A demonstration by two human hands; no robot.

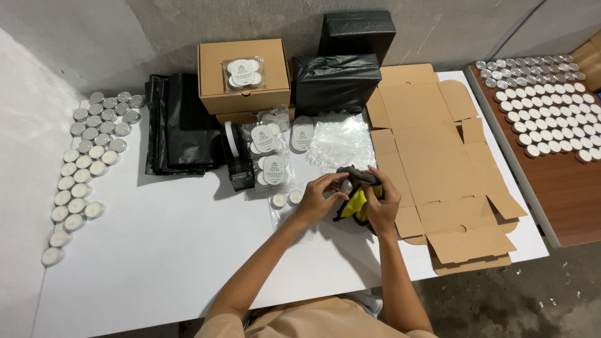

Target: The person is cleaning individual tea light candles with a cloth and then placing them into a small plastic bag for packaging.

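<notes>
My left hand and my right hand meet over the white table near its middle. Both hold a grey and yellow work glove, bunched between the fingers. Just left of my left hand lie two loose white tealight candles on a clear plastic bag. Behind the hands sits a stack of clear plastic bags.
Flat unfolded cardboard boxes lie to the right. Behind are a closed cardboard box, packed tealight bags, a tape dispenser, black bags and black-wrapped parcels. Many tealights sit far left and on a brown table.
</notes>
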